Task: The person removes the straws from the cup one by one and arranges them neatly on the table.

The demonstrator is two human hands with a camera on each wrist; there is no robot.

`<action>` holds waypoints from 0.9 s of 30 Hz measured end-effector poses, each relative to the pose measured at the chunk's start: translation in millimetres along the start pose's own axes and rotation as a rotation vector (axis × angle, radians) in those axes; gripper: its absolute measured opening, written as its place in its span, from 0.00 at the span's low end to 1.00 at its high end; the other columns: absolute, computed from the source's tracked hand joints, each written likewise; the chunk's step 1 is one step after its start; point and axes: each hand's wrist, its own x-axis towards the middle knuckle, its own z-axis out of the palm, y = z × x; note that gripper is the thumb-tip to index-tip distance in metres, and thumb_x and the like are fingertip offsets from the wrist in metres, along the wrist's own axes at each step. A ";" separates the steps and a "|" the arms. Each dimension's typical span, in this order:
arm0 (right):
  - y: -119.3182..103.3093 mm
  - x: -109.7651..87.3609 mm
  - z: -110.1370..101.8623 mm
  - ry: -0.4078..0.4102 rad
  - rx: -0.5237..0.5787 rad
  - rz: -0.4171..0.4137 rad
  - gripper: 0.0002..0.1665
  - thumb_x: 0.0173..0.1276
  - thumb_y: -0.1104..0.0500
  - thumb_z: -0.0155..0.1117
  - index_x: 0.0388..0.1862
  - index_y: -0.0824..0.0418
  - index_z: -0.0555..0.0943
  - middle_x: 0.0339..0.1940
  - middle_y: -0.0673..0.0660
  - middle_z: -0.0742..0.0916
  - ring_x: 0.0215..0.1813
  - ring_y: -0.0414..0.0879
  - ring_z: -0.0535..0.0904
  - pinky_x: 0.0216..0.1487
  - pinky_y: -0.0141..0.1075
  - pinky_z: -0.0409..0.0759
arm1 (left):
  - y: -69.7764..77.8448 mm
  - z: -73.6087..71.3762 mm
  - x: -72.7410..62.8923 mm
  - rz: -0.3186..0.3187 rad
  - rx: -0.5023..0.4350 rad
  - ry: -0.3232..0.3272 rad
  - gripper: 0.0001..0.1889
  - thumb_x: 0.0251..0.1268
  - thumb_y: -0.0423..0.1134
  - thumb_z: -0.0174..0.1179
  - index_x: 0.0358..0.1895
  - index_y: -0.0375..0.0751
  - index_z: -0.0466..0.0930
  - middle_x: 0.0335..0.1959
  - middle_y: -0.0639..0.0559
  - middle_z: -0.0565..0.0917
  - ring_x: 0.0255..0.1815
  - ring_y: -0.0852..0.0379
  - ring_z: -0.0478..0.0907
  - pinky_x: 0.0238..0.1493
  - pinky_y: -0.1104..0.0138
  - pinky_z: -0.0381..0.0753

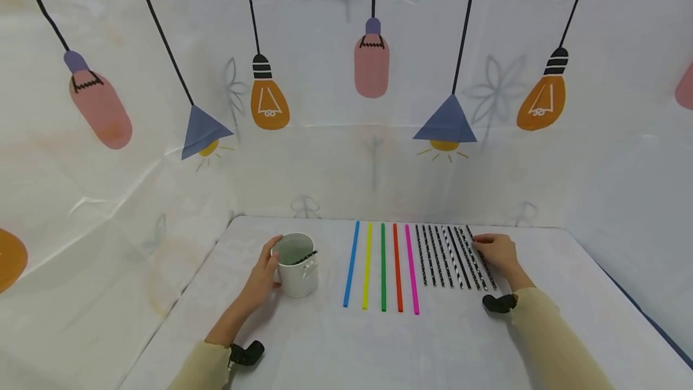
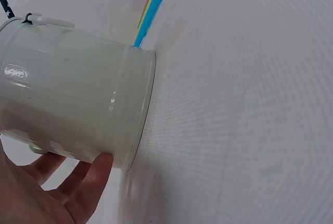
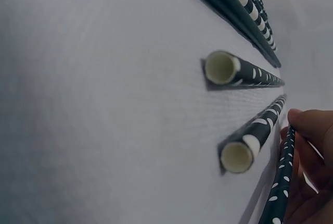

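A small white pail [image 1: 299, 280] stands upright on the left of the table. My left hand [image 1: 264, 275] holds it round its left side; in the left wrist view the fingertips [image 2: 99, 174] touch its wall near the base. One black straw with white marks [image 1: 307, 257] leans inside the pail, its end above the rim. At the right, my right hand [image 1: 498, 251] pinches the outermost black dotted straw [image 3: 283, 182] near its far end. Several black-and-white patterned straws [image 1: 445, 257] lie side by side to the left of that hand.
Between the pail and the patterned straws lie plain straws in a row: blue [image 1: 351, 265], yellow [image 1: 367, 266], green [image 1: 383, 266], red [image 1: 397, 266] and pink [image 1: 412, 269]. A white wall sheet [image 1: 325, 161] printed with lamps rises behind the white table [image 1: 352, 354].
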 end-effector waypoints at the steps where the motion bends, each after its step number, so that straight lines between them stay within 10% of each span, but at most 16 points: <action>1: -0.3 -0.5 0.2 0.005 -0.002 -0.004 0.22 0.70 0.56 0.61 0.55 0.71 0.80 0.52 0.72 0.82 0.49 0.62 0.79 0.48 0.53 0.77 | -2.5 0.1 0.6 0.005 0.004 0.006 0.24 0.82 0.45 0.34 0.76 0.52 0.49 0.75 0.36 0.51 0.68 0.26 0.55 0.36 0.41 0.81; 27: -1.7 -6.8 0.7 0.031 -0.029 -0.052 0.20 0.69 0.56 0.62 0.49 0.72 0.83 0.46 0.70 0.85 0.46 0.64 0.80 0.44 0.53 0.78 | -6.3 1.9 -0.3 0.042 0.026 0.045 0.22 0.82 0.45 0.34 0.74 0.55 0.52 0.75 0.37 0.54 0.66 0.27 0.59 0.33 0.45 0.82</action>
